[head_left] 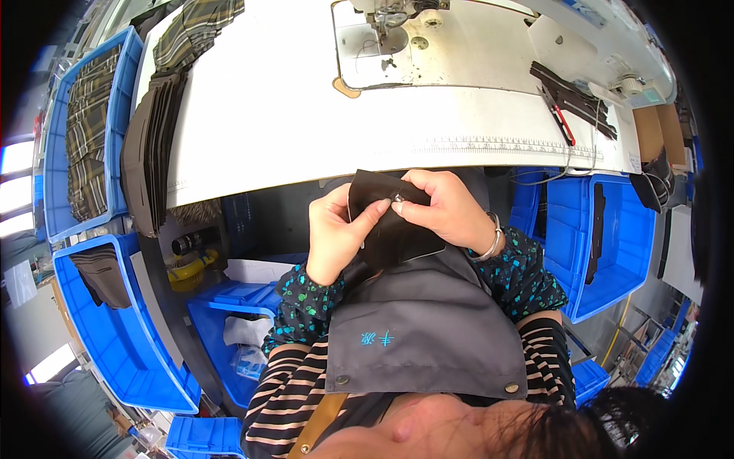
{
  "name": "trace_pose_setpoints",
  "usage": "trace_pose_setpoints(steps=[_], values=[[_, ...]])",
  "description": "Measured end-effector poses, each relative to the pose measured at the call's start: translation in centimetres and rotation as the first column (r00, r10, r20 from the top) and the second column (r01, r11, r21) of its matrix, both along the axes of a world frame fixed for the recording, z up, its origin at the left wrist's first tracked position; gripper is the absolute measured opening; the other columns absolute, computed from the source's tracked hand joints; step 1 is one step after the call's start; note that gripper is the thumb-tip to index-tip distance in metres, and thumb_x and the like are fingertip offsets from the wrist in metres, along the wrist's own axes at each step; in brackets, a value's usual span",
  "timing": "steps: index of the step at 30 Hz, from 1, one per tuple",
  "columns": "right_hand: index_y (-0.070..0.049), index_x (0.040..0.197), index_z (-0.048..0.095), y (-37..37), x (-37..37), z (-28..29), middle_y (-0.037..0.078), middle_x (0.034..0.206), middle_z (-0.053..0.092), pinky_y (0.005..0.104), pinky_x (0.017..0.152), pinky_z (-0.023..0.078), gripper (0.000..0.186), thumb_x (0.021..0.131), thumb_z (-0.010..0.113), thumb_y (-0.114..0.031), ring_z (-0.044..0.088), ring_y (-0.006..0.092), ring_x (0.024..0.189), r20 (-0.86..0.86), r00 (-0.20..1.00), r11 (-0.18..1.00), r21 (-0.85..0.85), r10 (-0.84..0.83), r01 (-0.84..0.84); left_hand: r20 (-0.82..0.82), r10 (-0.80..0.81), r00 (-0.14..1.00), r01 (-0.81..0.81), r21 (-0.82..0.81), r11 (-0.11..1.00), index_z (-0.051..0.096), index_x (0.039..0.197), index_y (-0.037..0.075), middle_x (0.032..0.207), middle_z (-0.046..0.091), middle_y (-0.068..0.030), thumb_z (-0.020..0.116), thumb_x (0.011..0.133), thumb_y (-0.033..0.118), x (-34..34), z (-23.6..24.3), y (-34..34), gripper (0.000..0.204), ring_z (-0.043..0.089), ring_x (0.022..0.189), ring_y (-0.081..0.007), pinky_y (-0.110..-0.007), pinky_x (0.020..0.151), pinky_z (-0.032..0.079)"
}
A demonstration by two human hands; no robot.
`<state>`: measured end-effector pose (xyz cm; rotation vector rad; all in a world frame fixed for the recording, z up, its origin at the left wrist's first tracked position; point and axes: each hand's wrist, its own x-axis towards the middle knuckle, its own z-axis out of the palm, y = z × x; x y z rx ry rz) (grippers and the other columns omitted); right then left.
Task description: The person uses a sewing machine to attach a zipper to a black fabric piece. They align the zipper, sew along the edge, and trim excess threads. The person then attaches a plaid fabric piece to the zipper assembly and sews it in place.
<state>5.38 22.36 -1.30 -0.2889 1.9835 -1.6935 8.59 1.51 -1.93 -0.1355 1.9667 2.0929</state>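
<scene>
I hold a dark brown piece of material [397, 233] over my grey apron, just below the front edge of the white table [267, 130]. My left hand [344, 229] grips its left side, thumb on the face and fingers curled behind. My right hand [443, 210] grips it from the right, fingers at the upper edge. The two thumb tips nearly meet near the middle of the piece, beside a small shiny spot [398, 198] too small to make out. The fingertips behind the piece are hidden.
A sewing machine [405, 30] sits at the back. Red-handled snips [564, 125] lie by dark strips [573, 99] at the right. Stacked dark pieces [145, 168] and a blue bin of plaid fabric [122, 76] line the left. More blue bins [623, 260] stand either side below.
</scene>
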Motion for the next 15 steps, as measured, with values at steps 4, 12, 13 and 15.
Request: trace_pose_setpoints(steps=[4, 12, 13, 15], values=[[0.002, 0.099, 0.069, 0.0, 0.1, -0.6, -0.003, 0.082, 0.065, 0.0225, 0.068, 0.046, 0.014, 0.092, 0.07, -0.01, 0.053, 0.0029, 0.076, -0.029, 1.0, 1.0, -0.005, -0.008, 0.008, -0.029, -0.003, 1.0, 0.003, 0.006, 1.0, 0.073, 0.11, -0.003, 0.098, 0.076, -0.0063, 0.074, 0.092, 0.0, 0.0, 0.2, 0.3, 0.019, 0.068, 0.085, -0.0091, -0.025, 0.077, 0.055], [0.006, 0.097, 0.066, 0.0, -0.2, 0.7, 0.0, 0.084, 0.065, 0.0251, 0.071, 0.046, 0.015, 0.092, 0.07, -0.008, 0.052, 0.0046, 0.079, 0.218, 0.975, 0.969, -0.247, 0.027, 0.028, 0.12, -0.065, 0.991, 0.03, 0.276, 0.961, 0.074, 0.112, -0.002, 0.098, 0.077, -0.0056, 0.073, 0.093, 0.0, -0.5, -0.3, -0.6, 0.019, 0.068, 0.086, -0.0081, -0.024, 0.079, 0.055], [0.006, 0.098, 0.067, 0.0, -0.2, 0.7, -0.001, 0.085, 0.065, 0.0247, 0.072, 0.047, 0.015, 0.093, 0.069, -0.008, 0.052, 0.0044, 0.08, 0.234, 0.972, 0.965, -0.26, 0.033, 0.03, 0.116, -0.064, 0.991, 0.031, 0.264, 0.964, 0.073, 0.111, -0.002, 0.099, 0.077, -0.0063, 0.074, 0.092, 0.0, -0.5, -0.3, -0.6, 0.019, 0.068, 0.086, -0.0094, -0.025, 0.079, 0.055], [0.006, 0.099, 0.067, 0.0, -0.3, 0.2, 0.0, 0.085, 0.066, 0.0247, 0.072, 0.047, 0.016, 0.092, 0.07, -0.008, 0.053, 0.0043, 0.081, 0.205, 0.978, 0.973, -0.231, 0.038, 0.01, 0.109, -0.059, 0.992, 0.032, 0.239, 0.971, 0.073, 0.11, -0.003, 0.1, 0.076, -0.0076, 0.075, 0.091, 0.0, -0.5, -0.2, -0.7, 0.02, 0.069, 0.087, -0.0118, -0.027, 0.08, 0.056]])
